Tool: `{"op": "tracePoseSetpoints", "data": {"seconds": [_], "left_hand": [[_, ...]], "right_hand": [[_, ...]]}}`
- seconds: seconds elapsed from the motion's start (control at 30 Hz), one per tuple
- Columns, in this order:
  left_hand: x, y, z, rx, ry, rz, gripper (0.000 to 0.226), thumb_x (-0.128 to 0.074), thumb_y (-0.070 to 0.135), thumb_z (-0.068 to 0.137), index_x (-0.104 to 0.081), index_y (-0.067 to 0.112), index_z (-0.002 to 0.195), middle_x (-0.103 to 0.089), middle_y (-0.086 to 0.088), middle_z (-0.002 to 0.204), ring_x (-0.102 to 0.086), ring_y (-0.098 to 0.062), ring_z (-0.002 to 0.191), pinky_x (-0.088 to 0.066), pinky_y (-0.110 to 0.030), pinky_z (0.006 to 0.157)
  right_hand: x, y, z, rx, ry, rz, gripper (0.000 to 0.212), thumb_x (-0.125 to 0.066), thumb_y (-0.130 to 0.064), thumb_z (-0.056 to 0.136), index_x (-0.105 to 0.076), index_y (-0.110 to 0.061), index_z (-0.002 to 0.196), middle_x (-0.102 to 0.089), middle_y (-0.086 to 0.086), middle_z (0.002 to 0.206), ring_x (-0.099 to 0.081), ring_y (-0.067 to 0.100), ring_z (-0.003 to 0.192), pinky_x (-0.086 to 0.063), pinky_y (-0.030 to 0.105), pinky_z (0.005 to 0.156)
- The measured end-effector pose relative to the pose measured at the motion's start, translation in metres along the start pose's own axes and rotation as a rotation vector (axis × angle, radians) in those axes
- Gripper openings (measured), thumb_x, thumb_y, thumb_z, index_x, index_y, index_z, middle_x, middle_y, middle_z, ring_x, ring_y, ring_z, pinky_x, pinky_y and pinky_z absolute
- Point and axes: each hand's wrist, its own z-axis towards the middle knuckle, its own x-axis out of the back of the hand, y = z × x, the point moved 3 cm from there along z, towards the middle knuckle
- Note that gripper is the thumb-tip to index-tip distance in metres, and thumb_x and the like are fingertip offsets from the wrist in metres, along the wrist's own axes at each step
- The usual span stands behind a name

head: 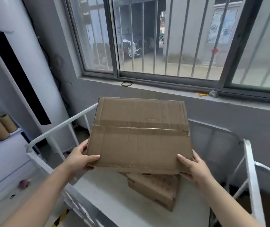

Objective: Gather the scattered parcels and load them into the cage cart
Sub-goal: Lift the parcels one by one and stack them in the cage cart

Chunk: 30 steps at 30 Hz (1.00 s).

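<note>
Head view: parcel point(139, 136) clasped between left grip point(80, 158) and right grip point(194, 167).

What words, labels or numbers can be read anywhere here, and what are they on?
Nothing reads clearly.
Pale poster on the wall beyond the barred window: print too small and blurred.
Red diamond-shaped sign outside: blurred, unreadable.
Lower brown cardboard box in the white cage cart: dark marks along its edges, too blurred to read.
Taped brown cardboard box held above it: no label or print shows.
</note>
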Motion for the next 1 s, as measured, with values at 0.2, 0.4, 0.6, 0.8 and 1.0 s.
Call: {"op": "tracePoseSetpoints", "data": {"seconds": [0.2,0.4,0.6,0.8,1.0], "left_hand": [[0.068,-0.046,0.113,0.144,-0.023,0.072,0.06,-0.066,0.001,0.084,-0.043,0.039,0.124,-0.062,-0.002,0.112,-0.064,-0.03,0.089,-0.057,-0.043,0.069],[0.135,-0.109,0.241,0.379,-0.076,0.212,0.063,-0.065,-0.004,0.081,-0.045,0.03,0.13,-0.06,-0.006,0.115,-0.061,-0.034,0.099,-0.056,-0.047,0.074],[0.181,-0.189,0.345,0.557,-0.158,0.396,0.065,-0.061,-0.003,0.084,-0.04,0.026,0.138,-0.055,-0.01,0.12,-0.057,-0.032,0.096,-0.056,-0.043,0.066],[0.212,-0.302,0.448,0.685,-0.256,0.469,0.061,-0.055,-0.01,0.082,-0.043,0.023,0.131,-0.056,-0.012,0.11,-0.054,-0.035,0.087,-0.048,-0.039,0.063],[0.223,-0.399,0.503,0.78,-0.281,0.452,0.077,-0.084,0.005,0.062,-0.042,0.029,0.121,-0.055,-0.007,0.116,-0.056,-0.035,0.096,-0.05,-0.038,0.064]], "right_hand": [[-0.095,0.054,0.077,-0.096,0.02,0.007,0.036,-0.067,-0.016,0.086,-0.054,-0.037,0.112,-0.066,-0.01,0.099,-0.063,0.016,0.085,-0.05,0.03,0.069],[-0.192,0.144,0.147,-0.301,0.082,0.008,0.046,-0.073,-0.022,0.081,-0.054,-0.033,0.121,-0.069,-0.004,0.108,-0.066,0.022,0.096,-0.053,0.036,0.077],[-0.27,0.227,0.183,-0.493,0.193,-0.014,0.029,-0.071,-0.01,0.082,-0.057,-0.021,0.106,-0.067,0.0,0.101,-0.064,0.024,0.096,-0.053,0.042,0.09],[-0.348,0.341,0.22,-0.719,0.347,-0.026,0.053,-0.079,-0.007,0.063,-0.058,-0.006,0.113,-0.069,0.012,0.104,-0.065,0.029,0.095,-0.052,0.043,0.091],[-0.387,0.44,0.254,-0.85,0.468,-0.087,0.045,-0.076,0.003,0.065,-0.058,-0.005,0.105,-0.068,0.019,0.106,-0.064,0.033,0.098,-0.051,0.039,0.089]]}}
